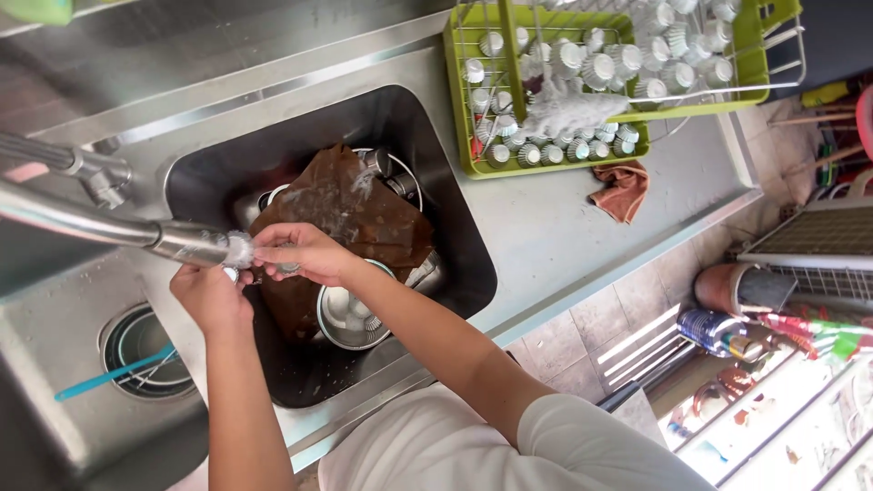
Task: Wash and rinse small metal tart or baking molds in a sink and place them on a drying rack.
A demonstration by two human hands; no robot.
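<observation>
My right hand [305, 253] pinches a small fluted metal mould [287, 267] under the water running from the steel faucet spout [186, 243]. My left hand [211, 296] is curled just below the spout's tip, and a small metal piece [231, 273] shows at its fingertips. Both hands hover over the dark sink basin [455, 236]. In the basin lie a wet brown sheet [364, 214] and steel bowls [350, 318].
A green dish rack [473, 164] on the steel counter holds several small fluted moulds. A brown cloth [623, 189] lies beside it. The left basin has a drain strainer [136, 355] with a blue stick [109, 377]. Bottles and wire racks stand on the tiled floor at right.
</observation>
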